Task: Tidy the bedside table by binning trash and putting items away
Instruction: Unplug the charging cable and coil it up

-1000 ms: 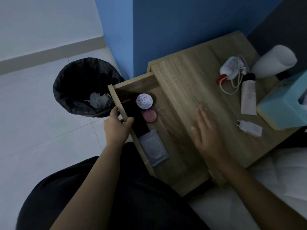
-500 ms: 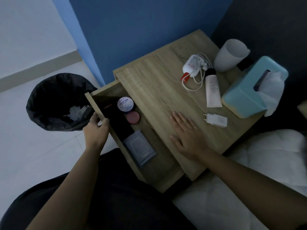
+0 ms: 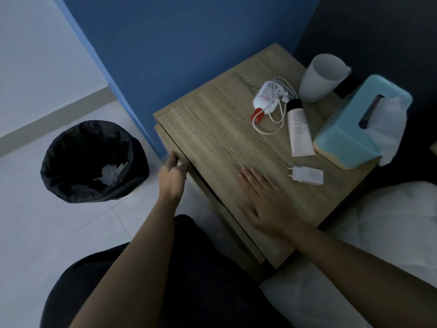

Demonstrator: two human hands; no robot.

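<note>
Since the drawer (image 3: 162, 138) sits nearly shut on the left of the counter (image 3: 212, 129), watch the left grip (image 3: 171, 176): its fingers curl over the drawer front and could get pinched in the gap. Right grip (image 3: 262, 202) lies flat and empty on top.

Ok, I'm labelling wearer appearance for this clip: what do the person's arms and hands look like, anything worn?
The left forearm and right forearm are bare to the frame's edge, no sleeve showing. The left hand and right hand are ungloved; no watch, bracelet or ring is visible, though the dim light could hide a thin one.
</note>
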